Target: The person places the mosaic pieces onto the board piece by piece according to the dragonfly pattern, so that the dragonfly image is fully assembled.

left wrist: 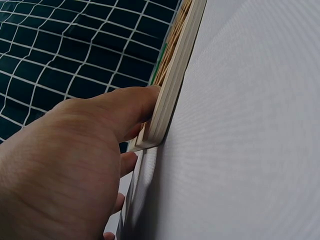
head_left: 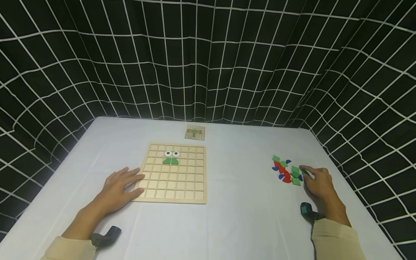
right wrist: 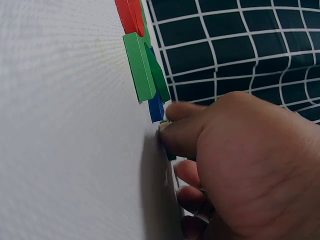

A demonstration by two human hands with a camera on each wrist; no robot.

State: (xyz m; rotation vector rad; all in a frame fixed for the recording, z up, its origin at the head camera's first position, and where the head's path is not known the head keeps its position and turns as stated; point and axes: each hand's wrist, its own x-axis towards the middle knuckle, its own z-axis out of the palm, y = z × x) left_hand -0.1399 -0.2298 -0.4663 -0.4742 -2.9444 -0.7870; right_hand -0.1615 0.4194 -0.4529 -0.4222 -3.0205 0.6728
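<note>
A square wooden grid board lies left of the middle of the table. Two round eye pieces sit side by side in its upper cells, above two green quarter-round pieces. My left hand rests over the board's lower left edge, fingers spread, the thumb touching the rim. On the right, my right hand pinches a small green piece between thumb and index finger, low at the table. Just left of those fingertips lies a loose cluster of green, red and blue pieces.
Behind the board lies a small picture card showing a gridded pattern with eyes. White cloth covers the table. A black curtain with white grid lines surrounds its back and sides. Each wrist wears a dark camera mount.
</note>
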